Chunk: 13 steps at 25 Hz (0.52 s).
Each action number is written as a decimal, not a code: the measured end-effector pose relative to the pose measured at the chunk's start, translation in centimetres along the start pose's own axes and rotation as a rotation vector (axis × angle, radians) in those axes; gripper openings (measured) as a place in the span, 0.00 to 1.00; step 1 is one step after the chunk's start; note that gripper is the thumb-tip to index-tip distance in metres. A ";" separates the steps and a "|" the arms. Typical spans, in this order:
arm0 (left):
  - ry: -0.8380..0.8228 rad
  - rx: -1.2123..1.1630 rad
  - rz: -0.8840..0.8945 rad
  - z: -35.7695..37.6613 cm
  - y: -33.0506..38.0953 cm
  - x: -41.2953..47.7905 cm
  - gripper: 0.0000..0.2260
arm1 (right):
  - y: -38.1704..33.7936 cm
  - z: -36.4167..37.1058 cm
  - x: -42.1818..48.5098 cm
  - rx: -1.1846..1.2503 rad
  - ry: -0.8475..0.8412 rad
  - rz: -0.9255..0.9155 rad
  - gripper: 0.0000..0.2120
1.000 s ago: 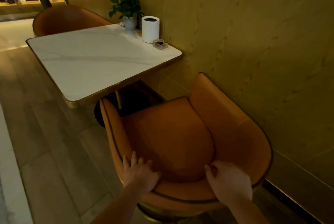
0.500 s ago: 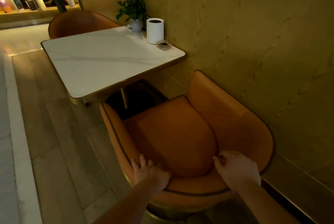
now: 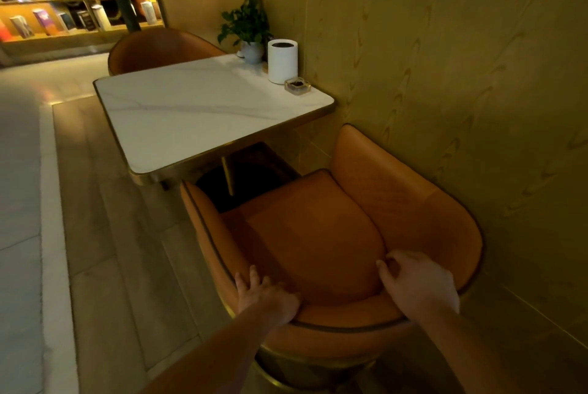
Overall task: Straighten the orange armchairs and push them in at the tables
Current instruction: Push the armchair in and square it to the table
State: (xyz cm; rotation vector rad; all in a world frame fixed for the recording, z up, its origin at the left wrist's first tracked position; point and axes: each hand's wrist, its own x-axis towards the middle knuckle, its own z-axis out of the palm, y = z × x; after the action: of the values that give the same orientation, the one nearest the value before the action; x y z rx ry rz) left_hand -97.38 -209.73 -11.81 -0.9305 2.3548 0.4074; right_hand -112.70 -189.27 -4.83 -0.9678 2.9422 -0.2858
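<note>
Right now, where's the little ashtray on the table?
The ashtray sits on the table's far right corner by the wall, just in front of the white cylinder.

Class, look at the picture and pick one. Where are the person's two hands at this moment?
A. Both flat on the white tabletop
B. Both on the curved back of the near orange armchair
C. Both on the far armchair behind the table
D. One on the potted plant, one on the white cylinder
B. The left hand and the right hand both rest over the back rim of the near orange armchair, short of the table.
</note>
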 end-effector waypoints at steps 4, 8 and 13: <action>0.155 -0.115 -0.060 -0.4 0.6 0.8 0.30 | 0.7 0.1 2.0 0.001 0.008 0.003 0.19; 0.323 -0.203 -0.086 -0.3 0.5 1.8 0.29 | 0.6 0.4 3.6 -0.004 0.019 -0.009 0.19; 0.383 -0.262 -0.161 -1.2 0.5 3.2 0.29 | 0.3 0.6 5.7 -0.001 0.079 -0.047 0.16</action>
State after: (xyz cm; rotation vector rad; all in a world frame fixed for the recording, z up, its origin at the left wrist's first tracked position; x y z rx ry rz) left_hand -100.11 -211.65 -12.76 -1.4183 2.5792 0.5196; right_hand -117.40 -192.48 -5.34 -1.0506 2.9933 -0.3317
